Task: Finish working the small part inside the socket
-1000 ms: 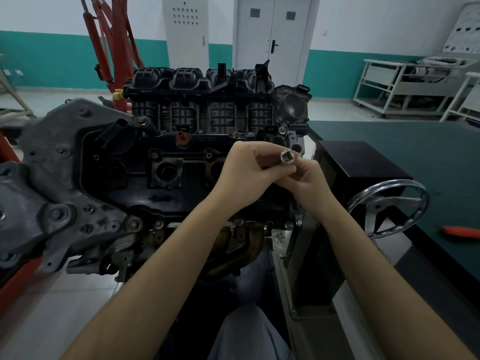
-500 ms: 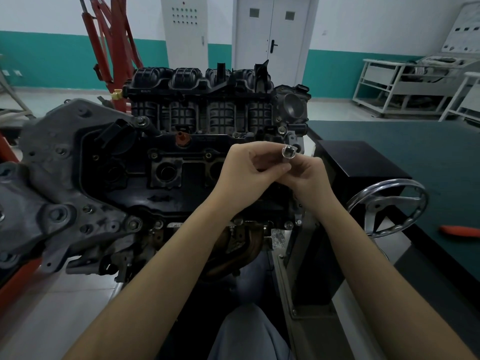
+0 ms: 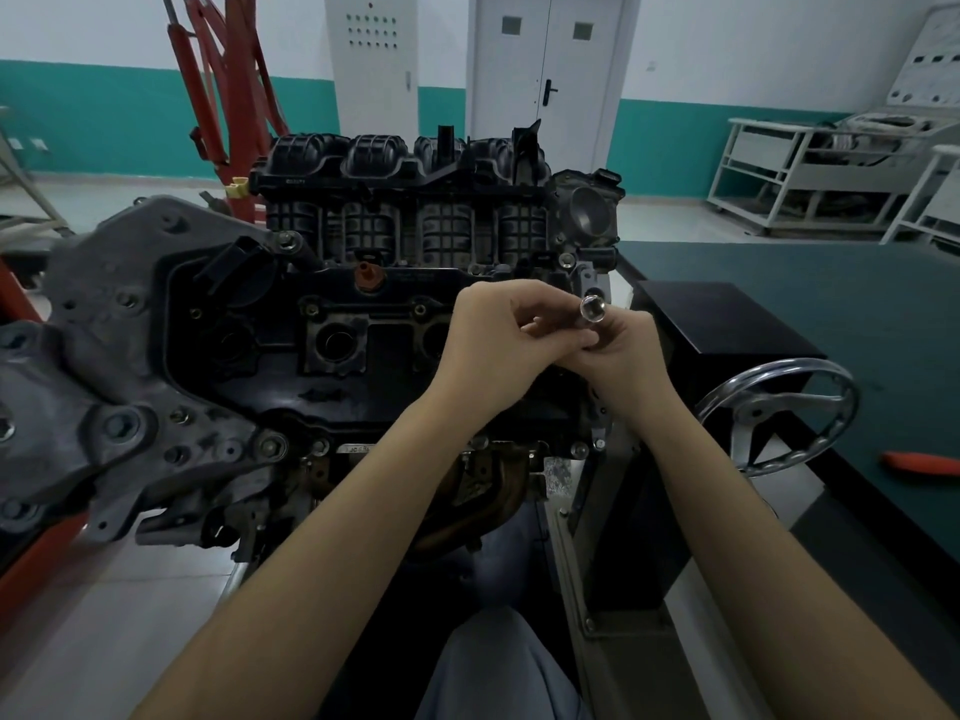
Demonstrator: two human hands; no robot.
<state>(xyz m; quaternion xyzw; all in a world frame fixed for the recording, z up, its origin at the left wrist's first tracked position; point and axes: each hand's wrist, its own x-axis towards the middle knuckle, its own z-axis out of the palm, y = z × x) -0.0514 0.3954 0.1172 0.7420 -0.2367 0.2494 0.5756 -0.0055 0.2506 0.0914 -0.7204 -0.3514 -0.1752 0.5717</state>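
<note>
A small shiny metal socket (image 3: 593, 309) is held up in front of a dark car engine (image 3: 395, 304) on a stand. My left hand (image 3: 498, 340) and my right hand (image 3: 623, 350) meet over the engine's right end, and the fingers of both curl round the socket's lower part. Its open round end faces the camera. The rest of the socket is hidden between the fingers.
A black box (image 3: 727, 324) and a chrome handwheel (image 3: 779, 418) stand at the right of the engine. A green-topped bench (image 3: 831, 283) carries a red-handled tool (image 3: 924, 464). A red engine hoist (image 3: 228, 85) stands behind at left, white racks (image 3: 821, 168) at right.
Both hands with the socket have shifted slightly up and to the right; the socket's open end has turned a little more toward the camera.
</note>
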